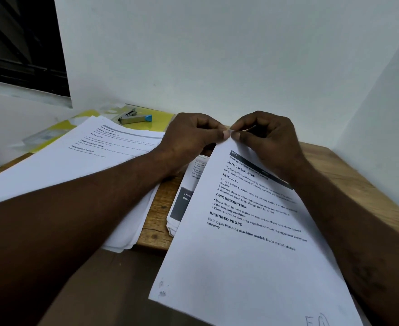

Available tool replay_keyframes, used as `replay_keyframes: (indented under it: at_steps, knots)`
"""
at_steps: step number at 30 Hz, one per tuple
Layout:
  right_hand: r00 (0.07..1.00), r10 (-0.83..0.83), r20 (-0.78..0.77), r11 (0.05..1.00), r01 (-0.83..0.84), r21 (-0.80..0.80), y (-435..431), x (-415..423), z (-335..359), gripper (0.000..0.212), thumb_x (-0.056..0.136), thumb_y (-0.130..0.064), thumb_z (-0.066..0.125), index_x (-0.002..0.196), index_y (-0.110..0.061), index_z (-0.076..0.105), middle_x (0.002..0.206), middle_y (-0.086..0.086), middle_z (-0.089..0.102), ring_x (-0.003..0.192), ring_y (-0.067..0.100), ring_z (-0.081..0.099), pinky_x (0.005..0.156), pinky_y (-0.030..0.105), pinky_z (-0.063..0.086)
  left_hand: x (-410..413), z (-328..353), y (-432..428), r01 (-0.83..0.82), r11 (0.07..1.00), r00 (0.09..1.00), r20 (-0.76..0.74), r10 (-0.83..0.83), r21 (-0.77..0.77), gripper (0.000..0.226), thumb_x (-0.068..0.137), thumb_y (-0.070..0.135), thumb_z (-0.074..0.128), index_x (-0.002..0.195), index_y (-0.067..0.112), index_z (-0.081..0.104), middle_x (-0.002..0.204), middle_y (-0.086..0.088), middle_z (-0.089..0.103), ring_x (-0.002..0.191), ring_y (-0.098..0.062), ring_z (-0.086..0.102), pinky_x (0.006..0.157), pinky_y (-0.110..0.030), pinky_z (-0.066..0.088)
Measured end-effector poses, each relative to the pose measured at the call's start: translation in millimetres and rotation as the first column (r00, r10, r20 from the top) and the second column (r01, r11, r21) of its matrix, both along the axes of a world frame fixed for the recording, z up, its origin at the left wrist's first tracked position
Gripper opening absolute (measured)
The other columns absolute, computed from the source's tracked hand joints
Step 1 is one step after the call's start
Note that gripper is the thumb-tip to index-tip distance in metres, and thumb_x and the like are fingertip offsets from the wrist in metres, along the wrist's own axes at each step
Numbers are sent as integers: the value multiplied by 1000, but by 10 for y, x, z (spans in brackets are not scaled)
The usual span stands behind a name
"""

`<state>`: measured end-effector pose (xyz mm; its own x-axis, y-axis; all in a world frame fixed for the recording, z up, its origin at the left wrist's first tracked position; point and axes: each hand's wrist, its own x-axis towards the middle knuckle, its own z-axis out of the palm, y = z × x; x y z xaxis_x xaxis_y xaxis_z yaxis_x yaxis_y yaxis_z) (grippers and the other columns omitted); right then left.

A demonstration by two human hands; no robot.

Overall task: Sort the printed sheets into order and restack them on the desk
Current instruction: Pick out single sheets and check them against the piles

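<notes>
Fingers [218,134] of left hand [189,137] and right hand [271,140] curled (thumb tips together), both pinching top corner of printed sheet [248,255]

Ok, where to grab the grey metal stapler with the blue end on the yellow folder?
Probably from above, pinching across the long sides of the grey metal stapler at mid-body: it lies flat on the yellow folder, blue end right, hinged arm raised at left. The left hand and right hand both pinch the white printed sheet.
</notes>
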<state>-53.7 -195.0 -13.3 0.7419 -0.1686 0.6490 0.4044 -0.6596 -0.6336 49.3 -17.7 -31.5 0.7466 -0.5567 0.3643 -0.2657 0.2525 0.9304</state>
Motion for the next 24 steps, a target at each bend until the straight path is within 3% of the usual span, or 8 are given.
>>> replay_keyframes:
  at_steps: [4,8,11,17,24]
  knots:
    - [1000,-18,11,1000,18,5,11,-10,18,9,87,-4,80,92,-11,80,85,5,78,76,20,72,73,36,56,14,9,20,-2,1000,1000,29,2,6,13,79,5,88,82,16,81,88,-18,79,86,-41,77,84,-55,63]
    - [999,-29,30,1000,29,10,7,-4,6,9,86,-2,79,91,-9,81,87,8,79,84,36,73,77,48,59,10,0,24,-32,999,995,90,32,-1,14,75,9,90,79,20,82,87,-17,79,89,-45,76,86,-63,61]
    - [999,-40,33,999,40,3,-4,2,1,9,85,-4,79,90,-11,81,88,6,79,86,36,74,80,52,59,14,0,22,-48,999,990,130,48,-2,18,78,5,89,77,21,82,85,-14,79,86,-42,77,84,-62,62]
    - [999,-33,30,999,33,12,-1,13,2,11,86,-3,80,92,-13,82,87,6,79,84,35,74,78,49,59,41,-26,7,-62,998,988,145,63,-11,12,73,15,89,78,24,83,84,-14,79,86,-44,76,83,-64,62]
    - [999,-38,31,999,38,3,31,-1,7,10,86,-2,81,92,-11,80,87,3,79,82,26,75,78,40,59,36,-24,18,-90,996,977,196,88,1,17,78,9,88,76,24,82,81,-12,78,84,-43,76,81,-63,62]
